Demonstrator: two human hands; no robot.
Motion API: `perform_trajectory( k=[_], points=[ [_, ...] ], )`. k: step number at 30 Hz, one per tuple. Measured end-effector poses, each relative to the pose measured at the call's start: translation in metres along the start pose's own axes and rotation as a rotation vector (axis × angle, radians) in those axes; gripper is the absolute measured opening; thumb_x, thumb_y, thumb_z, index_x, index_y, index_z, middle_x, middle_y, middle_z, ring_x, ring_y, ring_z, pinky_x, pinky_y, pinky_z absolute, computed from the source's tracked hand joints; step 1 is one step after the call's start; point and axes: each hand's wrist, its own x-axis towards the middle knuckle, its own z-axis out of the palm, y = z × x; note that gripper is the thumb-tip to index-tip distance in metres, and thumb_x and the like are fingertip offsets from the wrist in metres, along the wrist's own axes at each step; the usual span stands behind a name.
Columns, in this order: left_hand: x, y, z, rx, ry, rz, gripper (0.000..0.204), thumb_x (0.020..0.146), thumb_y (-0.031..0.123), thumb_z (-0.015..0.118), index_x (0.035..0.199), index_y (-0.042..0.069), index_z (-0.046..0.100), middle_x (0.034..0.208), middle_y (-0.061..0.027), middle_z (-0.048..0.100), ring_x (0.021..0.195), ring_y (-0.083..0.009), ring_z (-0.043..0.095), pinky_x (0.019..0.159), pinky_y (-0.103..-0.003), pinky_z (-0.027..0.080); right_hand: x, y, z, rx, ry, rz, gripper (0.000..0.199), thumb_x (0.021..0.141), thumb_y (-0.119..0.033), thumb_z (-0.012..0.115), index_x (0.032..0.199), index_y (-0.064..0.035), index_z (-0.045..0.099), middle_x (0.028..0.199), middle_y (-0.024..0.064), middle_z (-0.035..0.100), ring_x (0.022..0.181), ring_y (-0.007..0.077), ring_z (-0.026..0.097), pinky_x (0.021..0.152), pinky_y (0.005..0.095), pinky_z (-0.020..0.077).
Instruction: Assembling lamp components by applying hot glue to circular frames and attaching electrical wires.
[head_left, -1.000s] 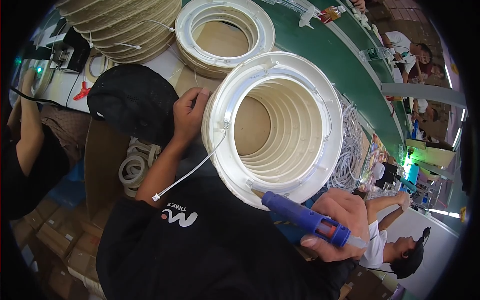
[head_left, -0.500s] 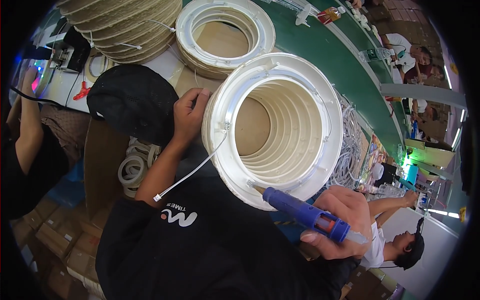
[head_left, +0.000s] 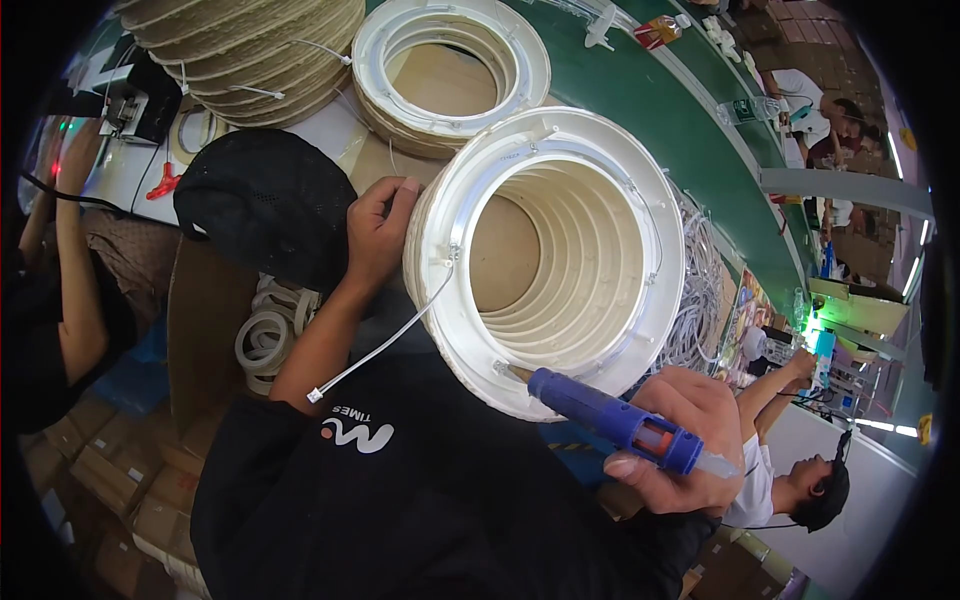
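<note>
— Head view first: what sits at the centre?

— A stack of white ring-shaped housings (head_left: pixel 545 265), tipped on its side so its open mouth faces the camera, ribbed steps going down inside it. It lies just above the person's dark-shirted chest.

— And the hands?

— The left hand (head_left: pixel 380 235) is curled over the stack's left rim, fingers wrapped on the outer edge, thumb side up, the forearm running down and left from the stack. The right hand (head_left: pixel 685 440) is clenched around a blue glue gun (head_left: pixel 605 418) below and right of the stack, the wrist bent so the gun lies almost flat, pointing up and left. Its metal nozzle touches the lower inner rim.

— Anything attached to the stack?

— A thin white wire (head_left: pixel 385 345) runs from the left rim down to a small plug hanging over the left forearm.

— What lies around the stack?

— Directly above it, a second white ring stack (head_left: pixel 450 65) lies flat on the table (head_left: pixel 640 110), whose green surface runs up and right of the stack. Up and left of it is a pile of ribbed cream discs (head_left: pixel 245 45). Left of it, beyond the left hand, a black cap (head_left: pixel 265 205); below that, rolls of tape (head_left: pixel 265 335) in a cardboard box. Right of the stack, a tangle of white cables (head_left: pixel 700 300). Another person's arm (head_left: pixel 75 250) shows far left.
</note>
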Motion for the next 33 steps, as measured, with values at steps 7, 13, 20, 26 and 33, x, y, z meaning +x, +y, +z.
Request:
perform_trajectory(
  k=[7, 13, 20, 26, 33],
  points=[
    [-0.001, -0.001, 0.000, -0.004, 0.009, -0.018, 0.023, 0.099, 0.016, 0.062, 0.094, -0.004, 0.070, 0.081, -0.0079, 0.071, 0.073, -0.0096, 0.062, 0.069, -0.026, 0.050, 0.004, 0.003, 0.003, 0.021, 0.034, -0.048, 0.036, 0.078, -0.030, 0.084, 0.094, -0.0028, 0.066, 0.073, 0.0094, 0.060, 0.061, 0.0290, 0.062, 0.056, 0.0360, 0.0493],
    [0.004, -0.002, -0.005, -0.178, 0.010, -0.101, 0.024, 0.100, 0.018, 0.061, 0.097, -0.003, 0.071, 0.078, -0.0018, 0.066, 0.068, -0.0078, 0.057, 0.066, -0.023, 0.046, -0.029, 0.029, 0.035, 0.555, 0.658, 0.108, 0.061, 0.074, -0.044, 0.082, 0.106, 0.0056, 0.066, 0.085, 0.0129, 0.069, 0.066, 0.0208, 0.065, 0.061, 0.0313, 0.0513],
    [0.031, 0.114, -0.060, -0.236, -0.261, -0.060, 0.032, 0.106, 0.022, 0.050, 0.116, -0.001, 0.068, 0.070, 0.0031, 0.053, 0.059, -0.0034, 0.044, 0.055, -0.020, 0.036, -0.049, 0.096, 0.032, 0.725, 1.058, 0.032, 0.057, 0.101, -0.055, 0.050, 0.105, 0.0019, 0.055, 0.097, 0.0170, 0.061, 0.050, 0.0121, 0.050, 0.039, 0.0232, 0.0406],
    [0.057, 0.192, -0.030, 0.291, -0.839, -0.113, 0.042, 0.101, 0.016, 0.055, 0.140, 0.002, 0.056, 0.079, -0.0005, 0.064, 0.060, -0.0017, 0.048, 0.052, -0.018, 0.037, -0.032, 0.151, 0.055, 1.050, 1.263, -0.010, 0.049, 0.104, -0.052, 0.046, 0.105, -0.0037, 0.055, 0.098, 0.0112, 0.061, 0.053, 0.0099, 0.050, 0.041, 0.0226, 0.0395],
    [0.065, 0.239, -0.021, 0.288, -0.688, -0.164, 0.041, 0.095, 0.011, 0.055, 0.134, -0.004, 0.059, 0.066, -0.0041, 0.065, 0.043, -0.0084, 0.056, 0.042, -0.023, 0.046, -0.040, 0.191, 0.073, 1.168, 1.297, -0.053, 0.048, 0.104, -0.052, 0.045, 0.104, -0.0048, 0.057, 0.095, 0.0114, 0.064, 0.053, 0.0109, 0.052, 0.043, 0.0250, 0.0423]
  ],
)
